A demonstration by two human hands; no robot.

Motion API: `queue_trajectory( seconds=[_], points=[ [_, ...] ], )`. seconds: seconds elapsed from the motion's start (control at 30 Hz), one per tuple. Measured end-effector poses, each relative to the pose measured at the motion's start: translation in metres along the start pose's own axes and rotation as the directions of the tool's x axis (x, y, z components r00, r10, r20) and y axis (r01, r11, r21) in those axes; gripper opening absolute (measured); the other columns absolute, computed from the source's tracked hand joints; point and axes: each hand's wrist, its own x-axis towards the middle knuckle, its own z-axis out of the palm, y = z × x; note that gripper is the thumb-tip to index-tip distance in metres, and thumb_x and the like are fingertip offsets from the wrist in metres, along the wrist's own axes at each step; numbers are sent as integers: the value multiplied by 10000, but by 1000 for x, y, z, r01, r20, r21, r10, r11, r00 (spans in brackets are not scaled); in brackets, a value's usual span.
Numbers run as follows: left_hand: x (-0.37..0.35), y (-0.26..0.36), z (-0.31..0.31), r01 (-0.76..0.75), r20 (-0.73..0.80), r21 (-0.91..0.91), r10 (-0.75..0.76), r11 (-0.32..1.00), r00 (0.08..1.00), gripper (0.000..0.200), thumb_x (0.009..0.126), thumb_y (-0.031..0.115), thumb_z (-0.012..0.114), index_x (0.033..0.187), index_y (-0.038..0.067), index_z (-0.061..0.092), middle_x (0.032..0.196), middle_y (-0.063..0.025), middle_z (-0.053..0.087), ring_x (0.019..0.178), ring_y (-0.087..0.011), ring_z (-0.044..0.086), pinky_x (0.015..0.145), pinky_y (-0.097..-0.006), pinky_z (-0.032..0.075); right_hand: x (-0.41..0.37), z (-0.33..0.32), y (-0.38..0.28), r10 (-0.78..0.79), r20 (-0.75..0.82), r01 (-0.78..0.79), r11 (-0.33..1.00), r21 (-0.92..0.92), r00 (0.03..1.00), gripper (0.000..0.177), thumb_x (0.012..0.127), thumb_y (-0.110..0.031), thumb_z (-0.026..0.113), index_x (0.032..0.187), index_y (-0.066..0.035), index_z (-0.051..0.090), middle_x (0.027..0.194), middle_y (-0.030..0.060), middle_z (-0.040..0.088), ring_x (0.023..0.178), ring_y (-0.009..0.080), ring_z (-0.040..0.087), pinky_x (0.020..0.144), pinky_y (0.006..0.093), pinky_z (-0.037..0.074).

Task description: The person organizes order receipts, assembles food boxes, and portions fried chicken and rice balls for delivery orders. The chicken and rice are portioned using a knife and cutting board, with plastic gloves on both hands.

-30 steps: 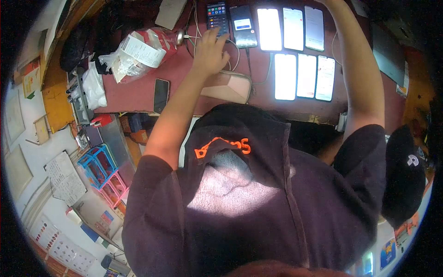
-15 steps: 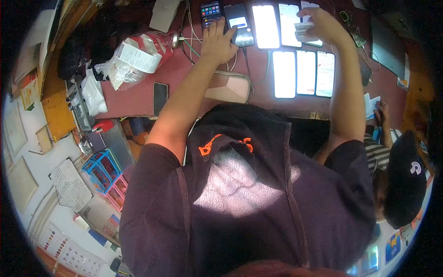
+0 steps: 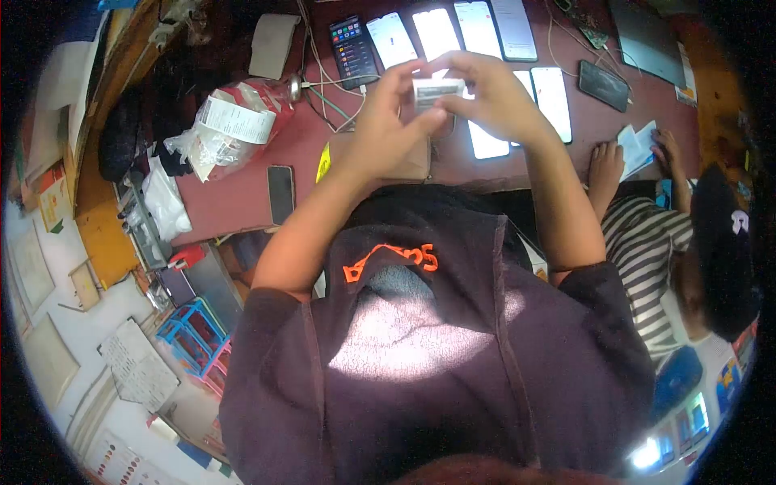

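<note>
A small white card with dark print (image 3: 436, 94), blurred, is held up over the desk between my two hands. My right hand (image 3: 497, 97) pinches its right side, with the thumb across the front. My left hand (image 3: 392, 125) closes around its left edge, thumb below and fingers above. Behind the hands lie several phones with bright white screens, among them a left one (image 3: 392, 39), a middle one (image 3: 436, 32) and a right one (image 3: 552, 105). A dark phone showing app icons (image 3: 353, 52) lies left of them. My forearms partly cover a pinkish pouch (image 3: 408, 164).
A plastic bag with a printed receipt (image 3: 234, 121) and a dark phone (image 3: 281, 194) lie at left. Cables (image 3: 323, 89) cross the desk (image 3: 242, 194). Rightward are another dark phone (image 3: 603, 85), a laptop-like panel (image 3: 647, 40) and another person's hands (image 3: 606, 166) with folded paper (image 3: 637, 149).
My left hand has left the phones at the back and met my right hand, which brought the card leftward and nearer. The view has shifted, showing more of the other person.
</note>
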Motion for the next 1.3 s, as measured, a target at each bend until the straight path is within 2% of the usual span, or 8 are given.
queue_trajectory(
  seconds=[0.1,0.2,0.23,0.43,0.8,0.9,1.1,1.3],
  points=[
    [-44,41,3,237,32,-170,-235,957,971,461,834,96,701,1245,19,506,1154,-98,610,1062,-138,582,913,-304,459,2,9,-48,-68,-195,145,897,418,978,388,797,-46,693,1163,4,574,917,98,686,876,147,652,762,286,523],
    [-89,86,-7,316,139,35,-317,948,938,222,851,62,666,1062,-2,637,927,-62,696,858,-116,645,780,-273,507,3,-1,-104,-122,-304,299,699,650,945,343,808,17,686,1129,14,566,1003,129,688,866,187,682,783,310,556],
    [-99,100,-12,305,146,31,-306,952,941,222,851,62,666,1062,-2,637,927,-62,696,858,-116,645,780,-273,507,3,-4,-122,-113,-332,296,764,574,936,469,780,106,680,1204,27,493,979,133,685,891,136,668,767,265,554],
    [-148,136,-41,-206,288,67,179,976,941,131,828,31,687,949,-20,690,850,-102,704,726,-164,674,636,-263,503,0,8,-192,-307,-420,488,752,443,854,463,789,31,708,1210,27,517,897,146,705,793,163,692,692,264,559],
    [-199,158,-75,-309,292,48,282,950,914,84,820,35,699,871,-32,697,825,-114,709,723,-173,680,626,-268,511,-5,56,-252,-407,-462,574,758,310,788,457,793,-15,725,1205,16,530,942,154,698,815,171,692,710,270,563],
    [-206,163,-81,-322,297,48,295,945,908,76,821,34,697,860,-31,698,829,-115,711,720,-173,681,626,-267,511,-6,66,-265,-325,-520,476,859,187,790,449,792,-20,729,1196,14,535,940,148,697,813,172,691,713,274,561],
    [-216,166,-88,-353,291,47,325,934,900,71,821,28,695,858,-33,698,843,-119,714,743,-175,689,644,-267,520,-2,72,-266,-479,-428,631,685,364,767,448,801,-16,719,1201,16,522,931,141,692,818,169,684,739,268,545],
    [-223,168,-88,-375,278,52,347,926,896,93,825,25,691,886,-45,693,872,-129,719,763,-175,701,660,-260,530,-5,73,-267,-510,-393,638,682,357,765,428,827,1,680,1209,20,490,945,161,685,820,176,681,748,276,544]
  ],
)
